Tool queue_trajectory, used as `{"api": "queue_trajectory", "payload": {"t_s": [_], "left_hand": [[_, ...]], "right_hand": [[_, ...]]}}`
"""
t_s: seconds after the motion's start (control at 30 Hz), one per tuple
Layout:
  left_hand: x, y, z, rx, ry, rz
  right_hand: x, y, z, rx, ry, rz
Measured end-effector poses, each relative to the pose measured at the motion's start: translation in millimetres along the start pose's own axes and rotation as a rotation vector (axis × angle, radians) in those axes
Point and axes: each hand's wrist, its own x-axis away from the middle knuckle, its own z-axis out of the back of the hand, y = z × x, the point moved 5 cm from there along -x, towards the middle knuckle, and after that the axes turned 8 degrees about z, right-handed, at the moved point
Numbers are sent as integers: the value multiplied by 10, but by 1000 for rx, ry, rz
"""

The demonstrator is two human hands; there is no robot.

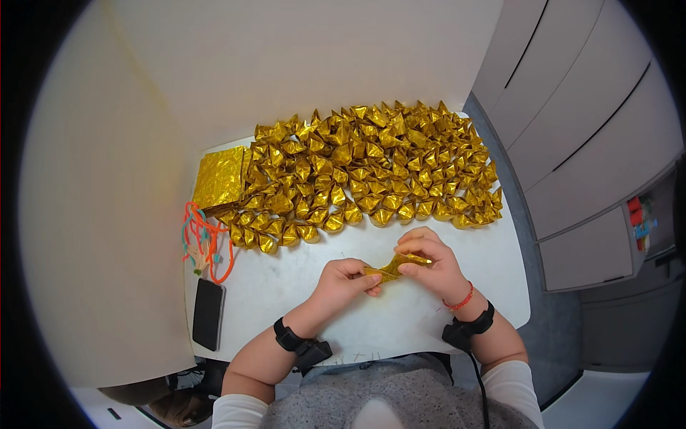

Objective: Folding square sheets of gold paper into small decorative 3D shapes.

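Two pinches, one at each end: grip the gold paper piece (391, 268) as seen now, with the left hand (343, 282) closed on its left tip between thumb and forefinger, and the right hand (429, 261) closed on its right end, fingers curled over the top. Hold it just above the table (286, 300), near the front edge and in front of the body, where the fold lines are easy to see.

Press with the fingertips, not the nails, since foil of this kind probably tears and keeps every stray crease. Line up the edges before flattening anything, then run one firm stroke along the fold. Pull the two ends evenly so the middle opens into the same boat shape as the finished ones. Cannot tell from this view how far the folding of this piece has got.

Beyond the hands, compare against the folded gold pieces (371, 164), packed in rows across the far half of the table, the nearest row just beyond the right knuckles. Avoid brushing that row with the right hand. Farther left, note the stack of gold sheets (220, 177) at the back corner, the orange and teal cords (204, 247) below it, and the dark phone (208, 313) by the left edge, all well apart from the work.
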Motion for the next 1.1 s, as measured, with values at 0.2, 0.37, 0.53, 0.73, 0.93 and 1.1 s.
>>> {"api": "queue_trajectory", "payload": {"t_s": [0.2, 0.37, 0.53, 0.73, 0.93, 1.1], "left_hand": [[4, 30, -21, -72, -80, -18], [-2, 15, 51, 447, 1, 41], [-14, 31, 31, 141, 108, -1], [15, 25, -61, -88, 52, -51], [23, 58, -70, -92, -40, 44], [9, 66, -85, -100, -94, 125]], "right_hand": [[24, 19, -30, 19, -129, 52], [9, -78, -27, -37, -114, 134], [-9, -210, -62, 319, -191, 393], [42, 80, -23, -54, 19, -11], [65, 156, -7, -4, 20, -136], [86, 156, -1, 10, 42, -165]]}}
